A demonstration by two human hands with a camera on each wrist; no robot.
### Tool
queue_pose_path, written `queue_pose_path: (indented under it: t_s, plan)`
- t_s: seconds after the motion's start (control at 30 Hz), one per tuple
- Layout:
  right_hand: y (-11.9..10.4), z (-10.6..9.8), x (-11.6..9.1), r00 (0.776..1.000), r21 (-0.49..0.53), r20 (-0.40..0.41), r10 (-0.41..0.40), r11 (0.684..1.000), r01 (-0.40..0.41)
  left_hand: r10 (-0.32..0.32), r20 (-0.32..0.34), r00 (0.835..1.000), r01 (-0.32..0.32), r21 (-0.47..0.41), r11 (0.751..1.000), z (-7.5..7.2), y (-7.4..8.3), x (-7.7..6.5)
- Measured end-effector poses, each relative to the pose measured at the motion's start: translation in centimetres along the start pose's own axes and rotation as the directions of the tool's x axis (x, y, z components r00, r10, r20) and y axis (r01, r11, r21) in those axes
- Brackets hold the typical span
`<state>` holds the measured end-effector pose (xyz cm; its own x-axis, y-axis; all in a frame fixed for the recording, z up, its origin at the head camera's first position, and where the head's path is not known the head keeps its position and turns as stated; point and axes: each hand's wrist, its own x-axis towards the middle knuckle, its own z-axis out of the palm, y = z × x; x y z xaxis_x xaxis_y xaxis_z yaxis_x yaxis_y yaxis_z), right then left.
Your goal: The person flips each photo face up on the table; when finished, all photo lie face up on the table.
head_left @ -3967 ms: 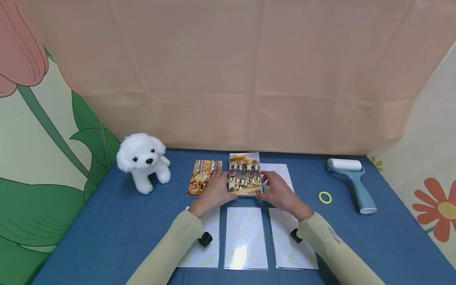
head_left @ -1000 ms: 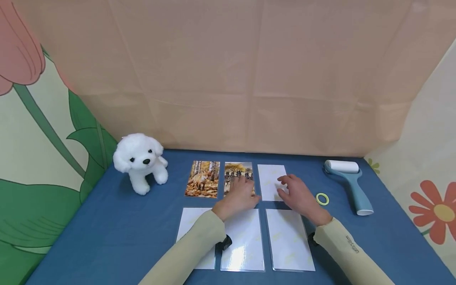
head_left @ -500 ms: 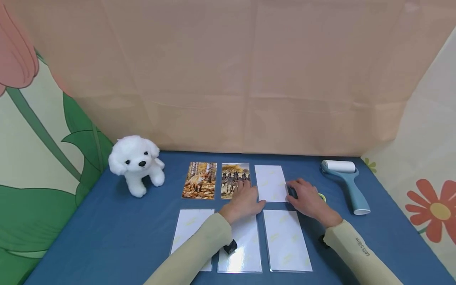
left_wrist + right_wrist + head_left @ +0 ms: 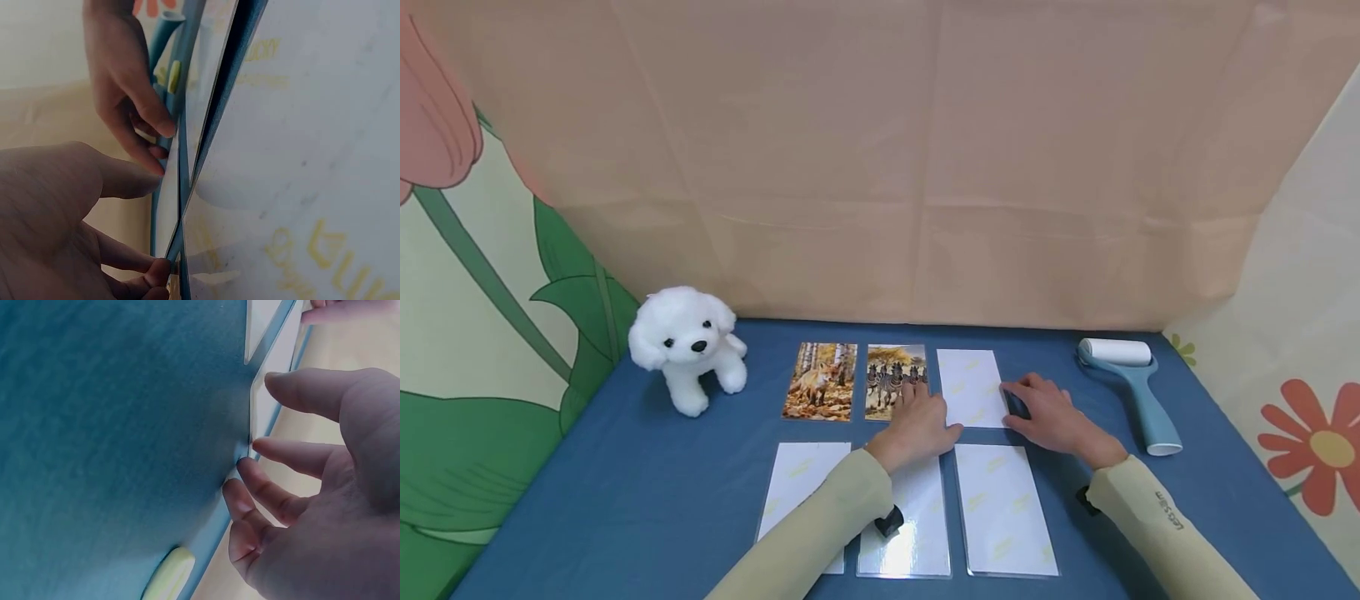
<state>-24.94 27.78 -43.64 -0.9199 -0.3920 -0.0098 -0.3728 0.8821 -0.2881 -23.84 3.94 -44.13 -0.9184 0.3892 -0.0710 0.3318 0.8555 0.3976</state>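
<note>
A blank-backed white card (image 4: 970, 387) lies flat at the right end of the far row, between my two hands. At its right edge is my right hand (image 4: 1048, 414); the right wrist view has the index fingertip touching that edge and the thumb just over the card (image 4: 273, 365). My left hand (image 4: 917, 427) is over the near right part of the zebra picture card (image 4: 886, 375), fingers loosely extended, thumb toward the white card's near left corner. I cannot tell whether the left fingertips touch a card. A fox picture card (image 4: 822, 383) lies face up farther left.
Three white cards lie in the near row: left (image 4: 801, 467), middle (image 4: 910, 542), right (image 4: 1004, 512). A plush dog (image 4: 685, 346) sits at left, a lint roller (image 4: 1138, 387) lies at right. A yellow-green ring (image 4: 170, 575) shows near the right hand. A brown sheet (image 4: 820, 167) hangs behind.
The zebra card, earlier between both hands, now lies flat beside the fox card. Both hands have shifted right; the right hand has reached the white card's edge and covers the ring.
</note>
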Motion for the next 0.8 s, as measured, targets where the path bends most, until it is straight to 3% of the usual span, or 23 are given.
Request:
queue_pose_path:
  t_s: [0.37,0.67,0.8]
  plan:
    - [0.0,0.1,0.2,0.999,-0.013,0.026,0.020,1.000,-0.019,-0.006,0.033,0.999,0.009,-0.104,0.995,-0.5,0.1,0.4]
    - [-0.1,-0.1,0.1,1.000,-0.019,0.027,0.010,1.000,-0.009,-0.058,0.063,0.996,0.070,-0.200,0.977,-0.6,0.3,0.8]
    - [-0.1,-0.1,0.0,1.000,-0.024,0.023,0.000,1.000,0.000,-0.063,0.043,0.997,0.071,-0.228,0.971,-0.8,0.4,1.0]
